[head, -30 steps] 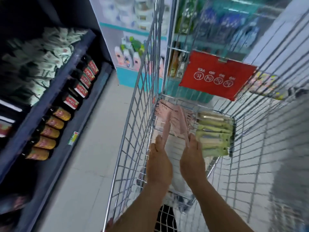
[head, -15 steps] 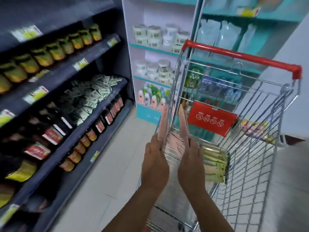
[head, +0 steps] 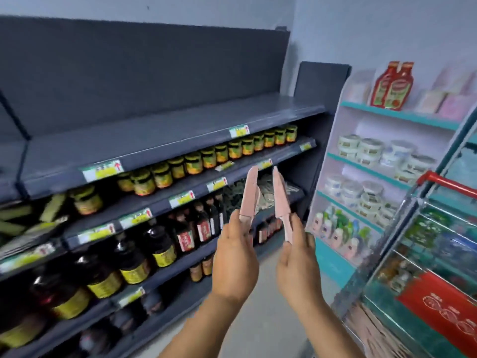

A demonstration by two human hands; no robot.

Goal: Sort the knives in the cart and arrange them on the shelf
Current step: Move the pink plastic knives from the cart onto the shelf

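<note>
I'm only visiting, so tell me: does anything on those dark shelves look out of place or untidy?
Mostly tidy: the jars stand in a row. At far left, yellow-green packs lie tilted and jumbled. The top shelf is bare.

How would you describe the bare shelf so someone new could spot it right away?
Start at the dark grey shelving unit on the left. Its top shelf runs just above the row of yellow-labelled jars. Every shelf below it is stocked with jars or bottles, but this one shows only bare grey board.
</note>
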